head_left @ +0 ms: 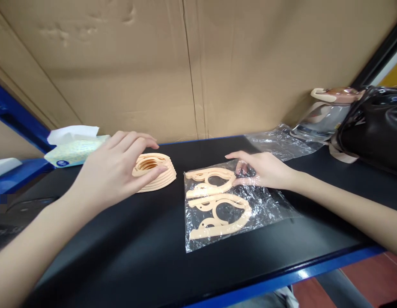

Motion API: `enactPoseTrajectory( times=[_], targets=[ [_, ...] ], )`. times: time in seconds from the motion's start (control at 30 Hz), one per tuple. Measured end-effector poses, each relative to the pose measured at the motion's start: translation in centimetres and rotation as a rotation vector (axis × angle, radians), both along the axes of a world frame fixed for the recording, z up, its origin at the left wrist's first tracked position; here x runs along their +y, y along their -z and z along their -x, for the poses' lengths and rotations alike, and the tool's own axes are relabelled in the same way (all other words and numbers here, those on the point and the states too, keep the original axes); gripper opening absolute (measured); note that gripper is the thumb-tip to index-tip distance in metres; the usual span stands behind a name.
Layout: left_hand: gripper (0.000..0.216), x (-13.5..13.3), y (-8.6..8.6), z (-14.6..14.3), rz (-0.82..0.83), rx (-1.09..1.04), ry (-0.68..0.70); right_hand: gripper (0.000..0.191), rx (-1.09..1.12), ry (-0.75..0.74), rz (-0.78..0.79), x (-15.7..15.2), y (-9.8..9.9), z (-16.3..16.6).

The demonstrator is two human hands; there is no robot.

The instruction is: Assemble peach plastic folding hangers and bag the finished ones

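Note:
Peach-coloured plastic folding hangers, folded up, stand in a stack (158, 182) at the left on the black table. My left hand (116, 167) reaches over the near left side of that stack, thumb and fingers spread apart; whether it touches the stack I cannot tell. To the right lies a clear plastic bag (265, 205) with folded hangers of the same kind (232, 220) flat inside, in two groups. My right hand (261, 169) is at the bag's upper part, forefinger stretched out and thumb apart from it, the thumb tip beside the upper hanger (214, 173). Its other fingers are curled and partly hidden.
A tissue pack (74, 149) sits at the back left. Another crumpled clear bag (285, 143), a water bottle (325, 115) and a black leather-like bag (374, 132) occupy the back right. Cardboard (137, 77) walls the back; a blue frame edge (282, 276) runs along the front.

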State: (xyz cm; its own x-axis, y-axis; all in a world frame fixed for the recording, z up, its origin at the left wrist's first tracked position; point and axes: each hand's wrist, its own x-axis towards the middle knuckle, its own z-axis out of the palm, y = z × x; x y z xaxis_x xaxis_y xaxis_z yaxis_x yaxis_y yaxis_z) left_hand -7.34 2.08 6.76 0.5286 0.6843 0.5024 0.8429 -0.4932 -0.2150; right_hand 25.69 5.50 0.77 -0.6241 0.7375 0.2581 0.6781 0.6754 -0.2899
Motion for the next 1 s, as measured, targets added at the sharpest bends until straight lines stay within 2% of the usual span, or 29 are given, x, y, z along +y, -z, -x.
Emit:
enactPoseTrajectory(
  times=[0.1, 0.23, 0.43, 0.63, 0.73, 0.87, 1.0],
  targets=[
    [0.055, 1.1, 0.4, 1.0, 0.147, 0.016, 0.023, 0.070, -0.002, -0.006, -0.003, 0.0, 0.0, 0.0],
    [0.066, 1.9, 1.4, 1.9, 0.211, 0.097, -0.032, 0.070, -0.013, -0.012, 0.007, -0.1, -0.1, 0.0],
    [0.055, 2.7, 1.7, 3.0, 0.163, 0.201, -0.059, 0.068, 0.007, -0.025, 0.037, -0.1, -0.1, 0.1],
    [0.037, 3.3, 1.7, 3.4, 0.249, 0.097, -0.036, 0.057, -0.110, 0.000, 0.074, 0.4, -1.0, -1.1],
    [0.039, 3.1, 1.6, 3.1, 0.281, 0.038, -0.058, 0.059, -0.156, 0.025, 0.082, 0.5, -1.5, -1.9],
    [0.049, 2.4, 0.9, 2.6, 0.272, 0.012, -0.107, 0.052, -0.168, 0.107, -0.031, 0.5, -2.3, -2.3],
    [0.058, 1.4, 0.1, 1.7, 0.124, -0.048, -0.121, 0.039, -0.043, 0.215, -0.177, -0.1, -3.0, -1.5]
  ],
)
